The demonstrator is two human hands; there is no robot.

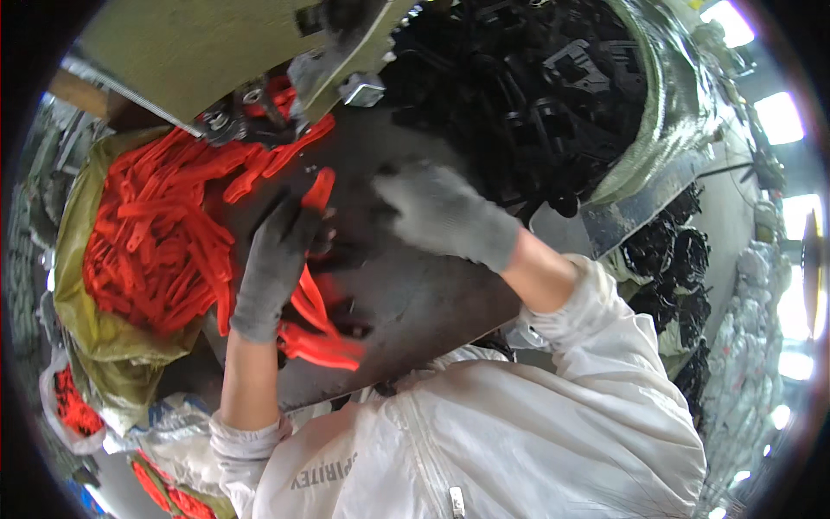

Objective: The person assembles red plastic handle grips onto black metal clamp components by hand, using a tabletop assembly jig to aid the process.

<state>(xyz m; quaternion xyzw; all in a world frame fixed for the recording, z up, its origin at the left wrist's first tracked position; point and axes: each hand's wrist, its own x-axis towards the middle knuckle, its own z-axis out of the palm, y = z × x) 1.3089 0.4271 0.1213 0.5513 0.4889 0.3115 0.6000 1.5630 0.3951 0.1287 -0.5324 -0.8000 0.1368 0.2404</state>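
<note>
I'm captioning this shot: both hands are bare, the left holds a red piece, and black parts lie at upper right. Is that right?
Not bare: in the head view, the left hand and right hand both wear grey gloves. The left does hold a red piece, and black parts do lie at upper right.

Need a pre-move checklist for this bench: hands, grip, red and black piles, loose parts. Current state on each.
1. Gloves on: ok. Left hand and right hand both wear grey gloves.
2. Left grip: ok. A red part sticks out from the fingers.
3. Right hand empty: cannot tell. Its fingers are motion-blurred.
4. Piles separate: ok. Red pile at left, black pile at upper right, tabletop showing between.
5. Space by left wrist clear: not ok. Loose red parts lie beside it.
</note>
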